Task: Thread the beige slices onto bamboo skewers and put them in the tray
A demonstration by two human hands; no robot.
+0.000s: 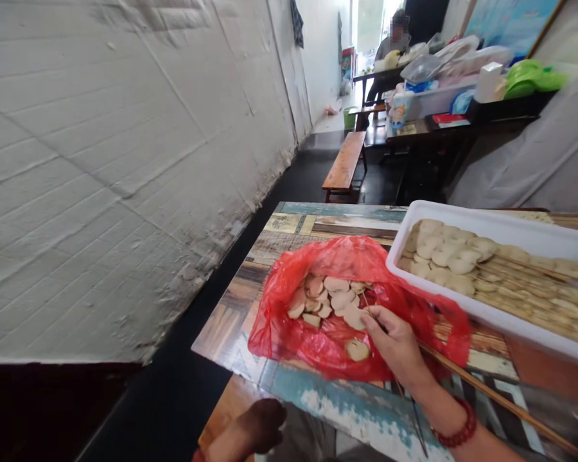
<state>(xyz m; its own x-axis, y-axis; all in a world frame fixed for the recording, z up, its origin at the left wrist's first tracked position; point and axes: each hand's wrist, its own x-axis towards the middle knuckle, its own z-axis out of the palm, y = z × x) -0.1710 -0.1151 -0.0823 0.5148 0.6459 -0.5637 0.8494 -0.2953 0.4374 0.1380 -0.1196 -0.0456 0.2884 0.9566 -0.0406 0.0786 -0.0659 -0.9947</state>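
Clamped a pale slice point(353, 317) in the right grip point(394, 339), over the open red bag point(330, 254); had loose slices point(340, 299) left inside, many already skewered in the white tray point(462, 218) on the worktop point(231, 314). Could not tell the state of the left grip point(267, 425), near the lap point(301, 439).

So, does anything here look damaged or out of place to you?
Yes, the white wall: its covering is wrinkled, and low down, near the dark floor, it looks crumbled and flaking, as if damaged. The loose pale slices lie within the red bag, so they don't look spilled.
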